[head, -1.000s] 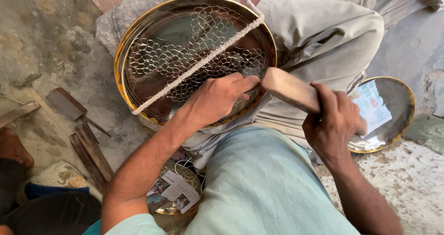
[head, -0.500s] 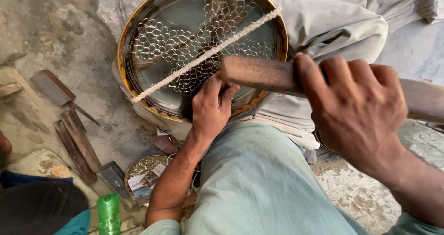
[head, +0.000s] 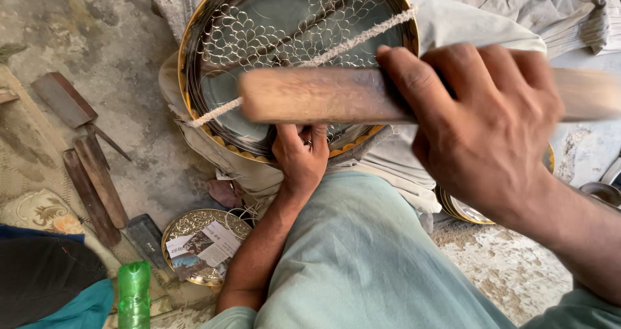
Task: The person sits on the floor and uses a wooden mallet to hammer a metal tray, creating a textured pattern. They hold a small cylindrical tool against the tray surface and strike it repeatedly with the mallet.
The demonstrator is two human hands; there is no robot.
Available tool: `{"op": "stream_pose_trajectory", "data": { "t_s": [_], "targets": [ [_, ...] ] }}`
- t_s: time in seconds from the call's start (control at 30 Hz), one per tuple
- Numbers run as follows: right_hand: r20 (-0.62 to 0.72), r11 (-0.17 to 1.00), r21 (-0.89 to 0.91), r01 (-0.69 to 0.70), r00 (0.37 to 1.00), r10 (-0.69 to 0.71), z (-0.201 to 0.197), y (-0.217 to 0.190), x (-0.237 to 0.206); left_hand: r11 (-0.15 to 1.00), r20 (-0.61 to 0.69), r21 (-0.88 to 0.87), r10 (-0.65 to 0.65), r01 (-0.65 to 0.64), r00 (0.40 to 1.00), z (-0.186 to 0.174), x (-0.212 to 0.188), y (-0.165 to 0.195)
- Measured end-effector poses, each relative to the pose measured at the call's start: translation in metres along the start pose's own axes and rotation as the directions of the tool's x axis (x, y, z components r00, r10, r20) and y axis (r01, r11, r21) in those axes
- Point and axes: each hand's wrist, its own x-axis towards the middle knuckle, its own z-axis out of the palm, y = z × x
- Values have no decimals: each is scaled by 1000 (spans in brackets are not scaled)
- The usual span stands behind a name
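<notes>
Above the tray point(head: 213, 31), the right hand point(head: 485, 128) has raised the mallet point(head: 323, 96) higher.

Worn on the head, looking steeply down over the lap onto a round metal tray point(head: 226, 119) propped against the knees and the stone floor point(head: 97, 31) to its left. Set very near the right hand point(head: 482, 125), raised so close to the lens that it looms large and blurred, with the left hand point(head: 299, 157) farther below at the tray's lower rim. Only one view, so nothing shared.
</notes>
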Motion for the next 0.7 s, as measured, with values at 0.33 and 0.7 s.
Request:
{"op": "stream_pose_trajectory", "data": {
  "t_s": [0.33,0.7],
  "targets": [
    [212,995,-71,-73,974,86,-10,13,-15,958,209,116,236,-264,949,-8,22,9],
    [240,909,13,-417,883,402,36,30,-102,930,692,-2,267,-368,671,-2,74,27]
  ]
}}
